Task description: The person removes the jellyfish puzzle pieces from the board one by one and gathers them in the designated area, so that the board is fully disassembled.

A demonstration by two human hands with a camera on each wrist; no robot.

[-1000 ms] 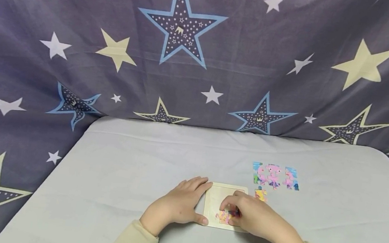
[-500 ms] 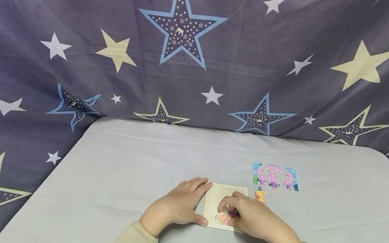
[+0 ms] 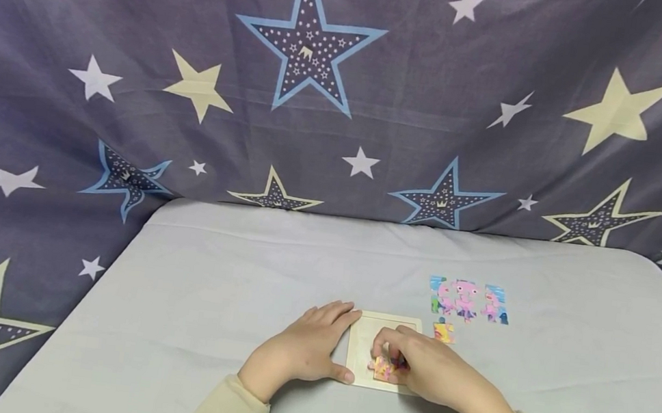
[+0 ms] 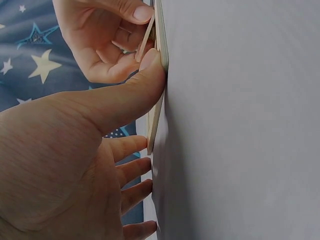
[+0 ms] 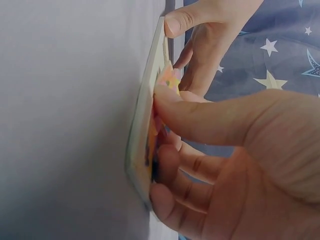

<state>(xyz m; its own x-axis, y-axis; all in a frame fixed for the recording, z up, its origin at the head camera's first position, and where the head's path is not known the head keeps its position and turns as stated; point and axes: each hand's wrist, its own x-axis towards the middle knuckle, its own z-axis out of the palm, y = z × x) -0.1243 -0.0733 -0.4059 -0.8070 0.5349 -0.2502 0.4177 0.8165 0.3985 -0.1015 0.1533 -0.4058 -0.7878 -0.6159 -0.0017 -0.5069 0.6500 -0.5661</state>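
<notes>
My right hand [image 3: 437, 372] pinches a small pink and yellow jigsaw piece [image 3: 383, 369] between thumb and fingers, over the lower part of a pale wooden puzzle tray [image 3: 364, 338]. In the left wrist view this piece [image 4: 145, 42] stands tilted from the tray. Another colourful puzzle surface [image 5: 150, 142] lies in the tray under the right fingers, mostly hidden. My left hand [image 3: 310, 345] rests along the tray's left side, fingers spread, thumb at the near corner and forefinger at the far one. Its thumb [image 4: 135, 90] touches the tray edge.
Several loose jigsaw pieces lie on the light grey tabletop [image 3: 223, 276] beyond the tray: a pink-faced piece [image 3: 466, 292], a blue and pink piece [image 3: 494, 306] and a yellow piece [image 3: 443, 332] close to the right hand. A star-patterned curtain [image 3: 344, 98] stands behind.
The pinched jigsaw piece has shifted and tilted slightly over the tray with small right finger movements. My left hand and the loose pieces stay in place.
</notes>
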